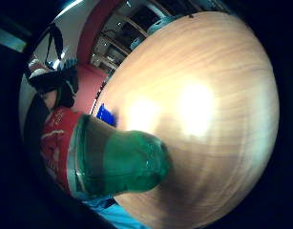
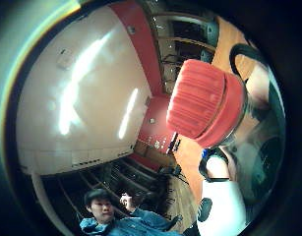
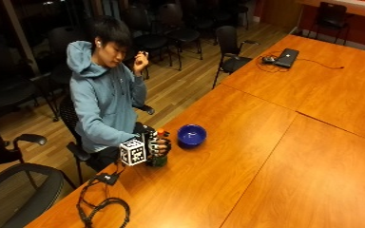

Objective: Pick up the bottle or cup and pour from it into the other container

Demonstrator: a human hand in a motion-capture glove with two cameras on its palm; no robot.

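A green bottle [image 3: 158, 160] with a red cap and red label stands upright on the wooden table [image 3: 264, 156] near its front edge. My gloved right hand [image 3: 156, 144] grips it around the middle. In the little finger side palm view the bottle's green base [image 1: 131, 164] and red label fill the near part of the picture, just above the tabletop. The thumb side palm view shows its red cap [image 2: 202, 101] close up. A blue bowl [image 3: 191, 135] sits on the table just to the right of the bottle, apart from it.
A laptop [image 3: 286, 57] with a cable lies at the table's far end. Office chairs [image 3: 18, 185] stand beside the table's near edge. A black cable [image 3: 103, 206] loops on the table near the left corner. The person's bare hand is raised near the face.
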